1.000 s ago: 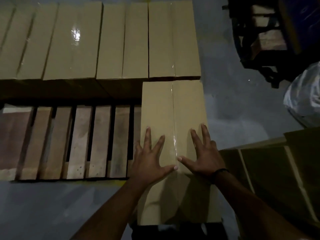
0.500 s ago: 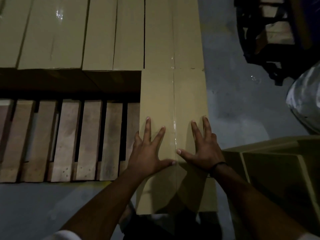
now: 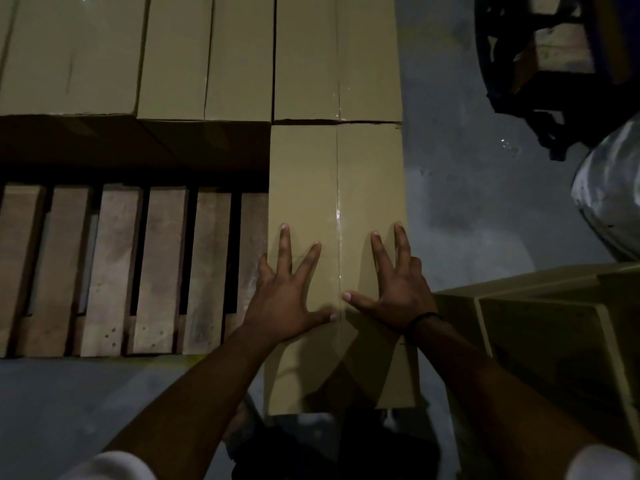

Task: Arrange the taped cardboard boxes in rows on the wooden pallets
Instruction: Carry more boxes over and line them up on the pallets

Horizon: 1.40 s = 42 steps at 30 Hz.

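Taped box point(image 3: 304, 188), second row, seating against back row point(image 3: 173, 57) on pallet point(image 3: 110, 265): left grip point(image 3: 284, 292) and right grip point(image 3: 398, 289) released, spread flat on its top; next move probably squaring it, then fetching another.

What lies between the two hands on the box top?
In the head view, the clear tape strip along the centre seam of the box runs between the left hand and right hand.

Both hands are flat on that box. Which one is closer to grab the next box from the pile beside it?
The right hand, probably. It rests on the right half of the box, next to the pile of boxes at that side; the left hand sits by the bare pallet slats.
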Tool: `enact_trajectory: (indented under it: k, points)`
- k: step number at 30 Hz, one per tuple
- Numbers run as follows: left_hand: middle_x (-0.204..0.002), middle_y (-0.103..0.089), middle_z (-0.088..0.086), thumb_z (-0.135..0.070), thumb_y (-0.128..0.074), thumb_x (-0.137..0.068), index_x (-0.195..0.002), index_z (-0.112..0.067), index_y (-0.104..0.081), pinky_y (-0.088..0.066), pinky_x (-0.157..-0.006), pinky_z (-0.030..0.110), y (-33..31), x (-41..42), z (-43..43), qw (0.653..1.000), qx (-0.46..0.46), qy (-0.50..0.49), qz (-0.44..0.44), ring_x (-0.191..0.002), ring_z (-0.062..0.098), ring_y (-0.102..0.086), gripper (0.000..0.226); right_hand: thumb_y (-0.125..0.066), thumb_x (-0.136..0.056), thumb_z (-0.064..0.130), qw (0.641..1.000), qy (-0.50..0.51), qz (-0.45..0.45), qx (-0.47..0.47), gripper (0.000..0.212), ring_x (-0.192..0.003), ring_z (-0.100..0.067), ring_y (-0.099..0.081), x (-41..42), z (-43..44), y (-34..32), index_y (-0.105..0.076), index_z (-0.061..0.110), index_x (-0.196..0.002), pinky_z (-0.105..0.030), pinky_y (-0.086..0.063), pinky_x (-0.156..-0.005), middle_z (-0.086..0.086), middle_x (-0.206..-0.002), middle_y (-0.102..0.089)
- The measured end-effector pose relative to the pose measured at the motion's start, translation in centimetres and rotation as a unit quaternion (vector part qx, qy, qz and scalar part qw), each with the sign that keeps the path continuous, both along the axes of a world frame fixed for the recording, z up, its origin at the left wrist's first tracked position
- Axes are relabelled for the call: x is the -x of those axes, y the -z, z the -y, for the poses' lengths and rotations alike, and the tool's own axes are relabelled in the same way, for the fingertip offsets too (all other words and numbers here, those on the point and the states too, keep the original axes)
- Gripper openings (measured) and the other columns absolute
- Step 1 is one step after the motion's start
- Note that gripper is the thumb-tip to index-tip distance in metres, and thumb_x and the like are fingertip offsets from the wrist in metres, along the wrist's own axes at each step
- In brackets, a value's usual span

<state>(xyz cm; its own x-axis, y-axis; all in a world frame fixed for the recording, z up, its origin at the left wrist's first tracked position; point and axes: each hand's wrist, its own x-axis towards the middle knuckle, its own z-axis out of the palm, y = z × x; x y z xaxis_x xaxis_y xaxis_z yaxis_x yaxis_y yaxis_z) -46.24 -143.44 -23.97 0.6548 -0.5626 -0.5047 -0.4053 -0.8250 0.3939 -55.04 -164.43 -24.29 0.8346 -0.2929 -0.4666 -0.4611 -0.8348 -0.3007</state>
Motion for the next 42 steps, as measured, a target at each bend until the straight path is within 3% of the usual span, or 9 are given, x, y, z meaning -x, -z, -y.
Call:
enact_trajectory:
  k: [5,14,20,24,27,30,35,39,42]
  points:
    - [-0.151,0.055,-0.006,-0.082,-0.072,-0.068,-0.158,-0.05,0.014,-0.023,-0.116,0.067,-0.2,0.1,0.4,1.0,-0.017,-0.001,-0.013,-0.149,0.057,0.013,0.129,-0.056,-0.076,0.086,1.0,-0.007,-0.011,0.009,0.12,-0.142,-0.041,-0.026,0.1,-0.2,-0.2,0.017,0.038,-0.159,-0.049,-0.04,-0.109,0.002,-0.16,0.04]
    - [-0.154,0.051,-0.005,-0.077,-0.069,-0.075,-0.158,-0.045,0.018,-0.03,-0.116,0.064,-1.7,4.6,-2.4,0.997,-0.068,0.025,-0.005,-0.153,0.049,0.011,0.124,-0.045,-0.086,0.081,0.999,-0.012,-0.032,0.015,0.107,-0.148,-0.044,-0.012,4.4,-2.7,-0.8,0.017,0.034,-0.16,-0.053,-0.034,-0.114,-0.002,-0.162,0.036]
    - [-0.153,0.053,-0.003,-0.068,-0.076,-0.076,-0.157,-0.046,0.021,-0.039,-0.112,0.056,-2.9,11.1,-5.8,0.996,-0.074,0.046,-0.019,-0.151,0.05,-0.011,0.128,-0.049,-0.087,0.077,0.996,-0.025,-0.08,-0.008,0.106,-0.148,-0.044,-0.01,10.5,-5.4,-2.0,0.015,0.035,-0.16,-0.055,-0.035,-0.115,0.001,-0.16,0.04]
    - [-0.156,0.049,-0.007,-0.045,-0.082,-0.082,-0.159,-0.047,0.015,-0.046,-0.108,0.048,-2.7,13.6,-8.1,0.999,-0.041,0.029,-0.022,-0.148,0.041,-0.028,0.123,-0.054,-0.095,0.063,0.998,-0.001,-0.043,-0.036,0.085,-0.151,-0.035,-0.012,15.0,-6.3,-2.4,-0.009,0.036,-0.162,-0.048,-0.032,-0.118,0.007,-0.168,0.02]
    - [-0.166,0.032,-0.005,-0.016,-0.073,-0.093,-0.161,-0.045,-0.002,-0.049,-0.104,0.041,-2.2,14.4,-10.0,1.0,-0.006,0.014,-0.009,-0.142,0.033,-0.041,0.103,-0.058,-0.099,0.051,0.998,0.01,-0.027,-0.051,0.075,-0.152,-0.029,-0.016,17.9,-7.2,-2.7,-0.021,0.031,-0.161,-0.041,-0.026,-0.121,0.004,-0.17,0.01]
    - [-0.17,0.018,-0.005,0.0,-0.067,-0.093,-0.16,-0.044,-0.017,-0.051,-0.1,0.037,-1.6,15.0,-11.4,1.0,0.017,-0.001,0.017,-0.138,0.03,-0.047,0.095,-0.06,-0.1,0.041,0.999,0.015,-0.014,-0.033,0.069,-0.15,-0.031,-0.024,19.9,-8.3,-2.6,-0.027,0.03,-0.16,-0.04,-0.028,-0.121,-0.001,-0.171,0.003]
    - [-0.17,-0.009,0.012,-0.007,-0.07,-0.093,-0.159,-0.037,-0.029,-0.05,-0.101,0.037,-1.5,15.5,-12.3,0.998,-0.01,-0.044,0.054,-0.134,0.034,-0.051,0.083,-0.062,-0.1,0.021,0.999,0.034,0.029,0.009,0.057,-0.135,-0.035,-0.047,20.8,-9.3,-2.1,-0.042,0.025,-0.153,-0.043,-0.044,-0.112,-0.009,-0.169,-0.016]
    - [-0.146,-0.053,0.014,-0.006,-0.066,-0.096,-0.159,-0.032,-0.032,-0.053,-0.094,0.035,-0.5,16.3,-12.9,0.995,0.027,-0.071,0.06,-0.118,0.027,-0.061,0.076,-0.064,-0.095,0.009,0.996,0.034,0.075,0.019,0.052,-0.118,-0.043,-0.06,21.2,-9.2,-0.8,-0.056,0.023,-0.145,-0.047,-0.054,-0.096,-0.015,-0.163,-0.032]
    - [-0.145,-0.057,0.011,0.001,-0.062,-0.095,-0.159,-0.035,-0.03,-0.057,-0.093,0.036,0.5,16.7,-13.0,0.992,0.043,-0.083,0.09,-0.116,0.024,-0.064,0.08,-0.062,-0.097,0.009,0.995,0.035,0.091,0.037,0.048,-0.113,-0.043,-0.062,21.1,-9.1,-0.5,-0.058,0.024,-0.143,-0.047,-0.057,-0.092,-0.014,-0.162,-0.035]
